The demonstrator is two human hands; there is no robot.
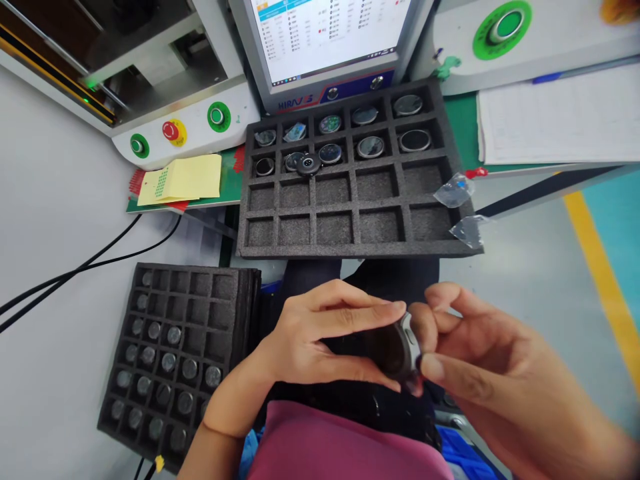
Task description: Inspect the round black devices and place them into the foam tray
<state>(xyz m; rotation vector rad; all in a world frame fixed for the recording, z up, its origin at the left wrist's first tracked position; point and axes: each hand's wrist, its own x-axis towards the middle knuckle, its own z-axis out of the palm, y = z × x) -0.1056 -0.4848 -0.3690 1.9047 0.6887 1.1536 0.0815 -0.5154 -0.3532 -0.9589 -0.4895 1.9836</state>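
Over the lap, below the foam tray (350,230), left hand (320,340) and right hand (480,367) pinch a round watch case (395,348) by its rim, fingers pressed together; it looks small, light, rigid, with scratch-prone glass.

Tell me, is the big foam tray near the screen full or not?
Partly full. The foam tray has round parts only in its two back rows; the two front rows show bare foam.
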